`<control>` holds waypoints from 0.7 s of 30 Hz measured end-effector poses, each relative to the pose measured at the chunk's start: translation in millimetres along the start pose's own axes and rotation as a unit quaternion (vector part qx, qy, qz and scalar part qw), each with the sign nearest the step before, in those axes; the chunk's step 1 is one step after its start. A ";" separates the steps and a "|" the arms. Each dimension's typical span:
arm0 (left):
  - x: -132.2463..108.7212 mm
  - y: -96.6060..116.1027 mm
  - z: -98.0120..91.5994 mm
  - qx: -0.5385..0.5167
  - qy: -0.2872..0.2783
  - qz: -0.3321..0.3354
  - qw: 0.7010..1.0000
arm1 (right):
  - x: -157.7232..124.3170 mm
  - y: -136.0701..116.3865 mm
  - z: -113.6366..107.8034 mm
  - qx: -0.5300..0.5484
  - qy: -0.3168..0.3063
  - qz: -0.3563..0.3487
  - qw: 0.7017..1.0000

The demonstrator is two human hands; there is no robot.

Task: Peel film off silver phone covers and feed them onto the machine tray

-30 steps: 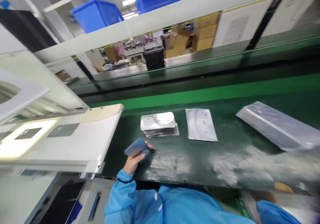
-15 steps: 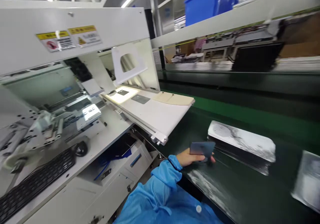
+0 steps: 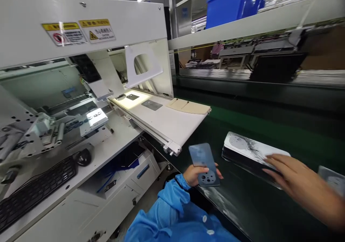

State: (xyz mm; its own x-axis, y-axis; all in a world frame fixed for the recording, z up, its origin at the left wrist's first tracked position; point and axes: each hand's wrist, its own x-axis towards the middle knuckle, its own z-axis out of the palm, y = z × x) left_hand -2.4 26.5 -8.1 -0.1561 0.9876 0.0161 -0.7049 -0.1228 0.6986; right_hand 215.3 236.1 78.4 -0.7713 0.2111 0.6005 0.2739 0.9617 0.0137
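Here, your left hand (image 3: 191, 175) holds a blue phone cover (image 3: 201, 155) near its lower end, low in the middle of the frame. Your right hand (image 3: 299, 181) is at the right end of the shiny pile (image 3: 246, 148), fingers over its top, thumb by its side; I can't tell if it grips. The pile sits on the dark green surface (image 3: 269, 213), lower right.

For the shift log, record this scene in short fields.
Left hand: holds bluish panel, round marks at its lower end
Right hand: at the right end of the stack; firmness of grip unclear
Stack: pale top, dark side, on dark green surface
White platform: dark flat pieces on it
Bench: keyboard, mouse
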 end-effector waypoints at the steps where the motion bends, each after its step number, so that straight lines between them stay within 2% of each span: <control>1: -1.2 1.5 1.0 -0.015 0.005 -0.007 1.000 | 3.2 2.1 2.3 -0.004 -0.011 -0.021 1.000; 3: -2.2 3.3 2.3 -0.029 0.003 -0.023 0.999 | 12.8 4.7 9.3 -0.019 -0.046 -0.044 0.998; 6: -1.8 2.4 2.1 -0.029 -0.007 -0.041 0.999 | 26.4 3.3 20.6 -0.029 -0.104 -0.034 0.994; 10: -0.9 0.8 0.1 -0.034 -0.009 -0.049 0.998 | 32.0 -1.3 26.2 -0.015 -0.109 -0.039 0.993; 16: -3.9 4.9 4.0 -0.028 -0.001 -0.041 0.999 | 9.8 14.3 26.9 -0.067 -0.114 0.007 0.991; 21: -4.7 3.8 5.0 -0.025 -0.010 -0.049 0.998 | -13.2 41.1 34.4 -0.019 -0.128 0.001 0.992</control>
State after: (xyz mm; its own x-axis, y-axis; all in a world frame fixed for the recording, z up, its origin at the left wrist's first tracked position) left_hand -0.9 21.9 -1.9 -0.0725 0.9967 -0.0360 -0.7493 -0.0306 0.6615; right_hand 217.0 278.9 43.6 -0.8899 0.2550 0.3783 0.2932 0.9550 0.0458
